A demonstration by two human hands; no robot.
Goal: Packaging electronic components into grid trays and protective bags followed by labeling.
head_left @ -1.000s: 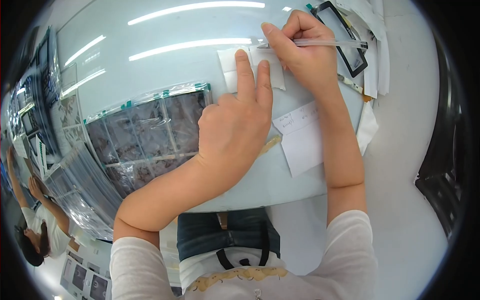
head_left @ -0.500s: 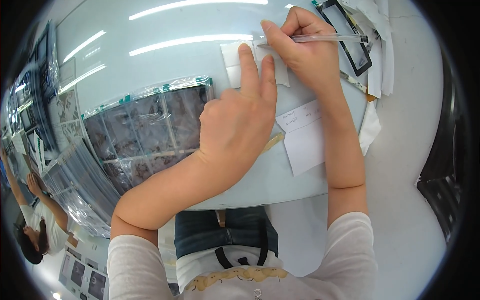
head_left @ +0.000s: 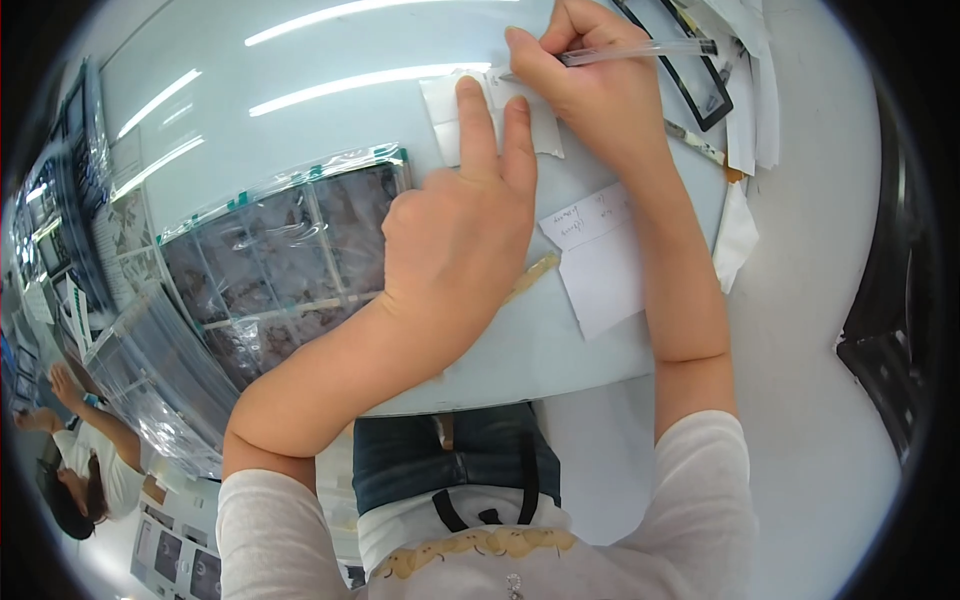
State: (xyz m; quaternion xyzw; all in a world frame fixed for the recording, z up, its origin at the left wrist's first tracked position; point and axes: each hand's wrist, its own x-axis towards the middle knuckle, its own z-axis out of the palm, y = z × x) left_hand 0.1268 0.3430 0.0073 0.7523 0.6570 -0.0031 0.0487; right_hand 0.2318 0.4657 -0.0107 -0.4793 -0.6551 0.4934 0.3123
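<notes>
My left hand (head_left: 455, 235) lies palm down on the pale table (head_left: 330, 110), two fingers stretched out and pressing a small white slip of paper (head_left: 447, 120) flat. My right hand (head_left: 590, 85) grips a clear pen (head_left: 640, 50) with its tip on the same slip, just right of my left fingertips. A second white note (head_left: 600, 265) with handwriting lies under my right forearm near the table's front edge.
Clear plastic bags of dark tiles (head_left: 270, 260) lie left of my left hand, with more stacked at the far left. A black frame (head_left: 690, 80) and loose papers (head_left: 745, 90) sit at the upper right. Another person (head_left: 80, 470) works at lower left.
Both hands and the slip sit a little higher in the picture than before; the pen stays on the paper and my left fingers keep pressing it.
</notes>
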